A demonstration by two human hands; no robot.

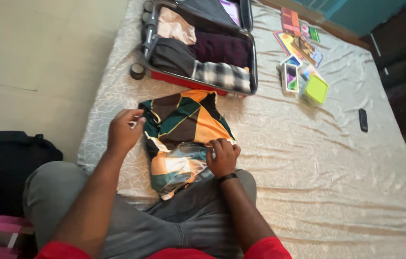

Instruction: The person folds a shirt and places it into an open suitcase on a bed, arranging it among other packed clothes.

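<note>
A patterned cloth (183, 129) in green, orange, brown and black lies partly folded on the bed in front of my knees. My left hand (124, 130) sits at its left edge, fingers pinching the fabric near the upper left corner. My right hand (222, 156) grips the cloth's right lower edge, fingers curled into the fabric; a dark band is on that wrist. Beyond the cloth stands an open red suitcase (198, 84) holding folded clothes, among them a black-and-white checked piece (222, 74).
The bed is covered by a cream satin sheet (308, 163). At the back right lie colourful booklets (301, 43), a phone box (290, 76), a lime-green box (316, 89) and a dark remote (363, 120). A black bag (6, 163) sits left on the floor.
</note>
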